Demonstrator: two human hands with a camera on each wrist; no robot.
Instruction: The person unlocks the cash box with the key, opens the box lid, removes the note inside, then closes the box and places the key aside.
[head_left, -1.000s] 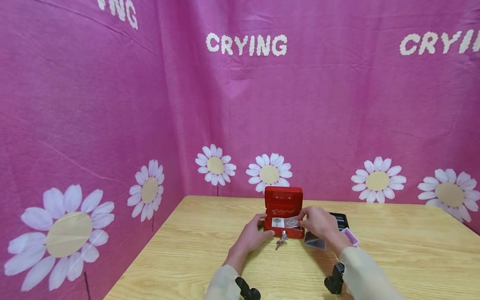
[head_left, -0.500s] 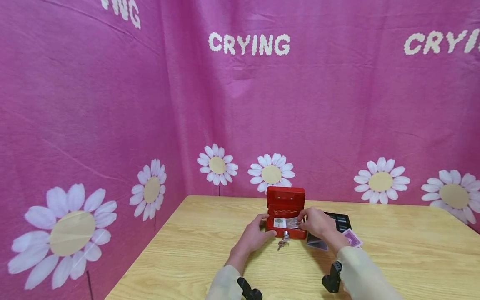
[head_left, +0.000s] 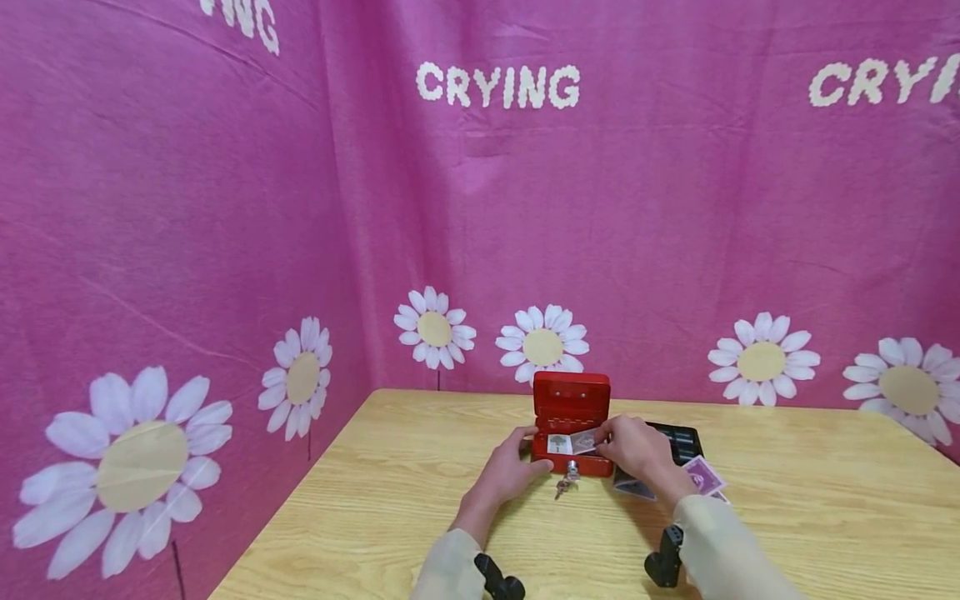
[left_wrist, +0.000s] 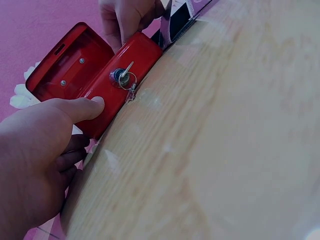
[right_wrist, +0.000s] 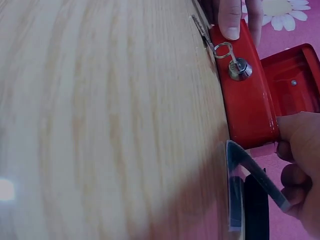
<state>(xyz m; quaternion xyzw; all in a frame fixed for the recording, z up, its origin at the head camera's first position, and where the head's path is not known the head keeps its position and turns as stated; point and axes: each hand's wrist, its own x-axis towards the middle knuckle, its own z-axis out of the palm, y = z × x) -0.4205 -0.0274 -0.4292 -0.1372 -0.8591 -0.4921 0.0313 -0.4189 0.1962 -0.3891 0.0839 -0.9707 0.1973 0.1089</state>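
A small red cash box stands on the table with its lid raised. Keys hang from the lock on its front. My left hand grips the box's left end, thumb on the front face and fingers around the side. Inside lie a pale card with a dark print and, right of it, a greyish patterned card. My right hand reaches over the right end and pinches the patterned card at its right edge; its fingertips are partly hidden behind the box in the right wrist view.
A bent card stands close to the box's right end. Behind my right hand is a black tray with compartments, and purple-backed cards lie by the right forearm. A pink daisy-print curtain hangs behind the wooden table.
The patterned card dips, then tilts up slightly in my right fingers. Both hands stay almost where they were; the whole view shifts a little.
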